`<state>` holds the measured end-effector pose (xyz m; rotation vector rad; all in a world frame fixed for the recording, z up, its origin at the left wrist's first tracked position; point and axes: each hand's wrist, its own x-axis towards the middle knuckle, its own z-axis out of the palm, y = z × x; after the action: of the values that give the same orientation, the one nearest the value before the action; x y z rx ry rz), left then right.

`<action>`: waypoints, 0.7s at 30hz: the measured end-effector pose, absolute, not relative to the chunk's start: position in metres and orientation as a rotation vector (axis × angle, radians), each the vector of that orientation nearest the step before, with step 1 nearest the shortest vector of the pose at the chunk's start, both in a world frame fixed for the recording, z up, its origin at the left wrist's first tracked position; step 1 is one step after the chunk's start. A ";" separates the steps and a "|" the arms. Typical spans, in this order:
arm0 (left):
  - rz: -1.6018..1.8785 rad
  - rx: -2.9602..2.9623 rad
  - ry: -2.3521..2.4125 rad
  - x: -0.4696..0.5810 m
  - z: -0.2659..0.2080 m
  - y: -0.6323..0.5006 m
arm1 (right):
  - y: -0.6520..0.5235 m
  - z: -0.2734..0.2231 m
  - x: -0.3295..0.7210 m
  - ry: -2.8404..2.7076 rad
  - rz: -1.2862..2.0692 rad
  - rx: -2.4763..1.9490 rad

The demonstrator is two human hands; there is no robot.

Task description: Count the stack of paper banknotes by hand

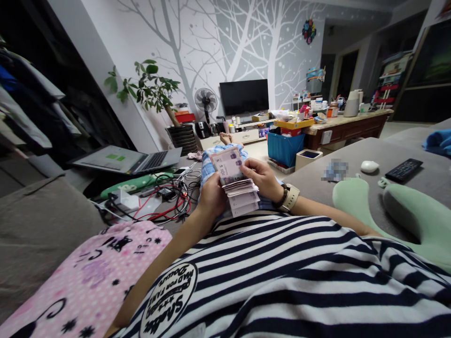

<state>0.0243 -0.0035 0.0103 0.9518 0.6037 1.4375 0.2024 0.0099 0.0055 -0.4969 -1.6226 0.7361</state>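
The left hand (213, 196) is closed around the left edge of a stack of banknotes (227, 169), while the right hand (261, 177) pinches the right edge between thumb and fingers; the stack is above the lap, upper notes face-on and lower ones fanned in overlapping layers toward the striped shirt (282, 277); a pale-strapped watch (291, 197) and a dark bracelet (282, 195) circle the right wrist; blue plaid cloth (207, 171) covers the legs; to the left lie tangled cables (176, 202), an unfolded laptop (153, 162) and a pink dotted blanket (105, 272); to the right, a green pillow (419, 211), a white mouse (369, 166) and a black remote (403, 170); farther off, a blue bin (285, 148), a fan (206, 100), a potted plant (151, 80) and a dark television (244, 96).
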 end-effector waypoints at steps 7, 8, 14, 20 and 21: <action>1.453 0.852 0.645 0.026 0.020 -0.010 | 0.014 0.002 0.201 -1.587 0.797 -0.435; 1.466 0.861 0.648 0.025 0.021 -0.011 | 0.014 0.002 0.200 -1.596 0.796 -0.439; 1.419 0.759 0.609 0.030 0.024 -0.011 | 0.008 0.003 0.201 -1.672 0.758 -0.411; 1.534 0.632 0.748 0.032 0.029 -0.015 | 0.007 0.003 0.208 -1.795 0.692 -0.362; 1.547 0.627 0.760 0.033 0.030 -0.017 | 0.008 0.003 0.209 -1.809 0.683 -0.346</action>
<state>0.0330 -0.0167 0.0302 0.6273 0.7603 1.5471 0.2087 0.0080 0.0028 -0.3459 -1.8095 0.6828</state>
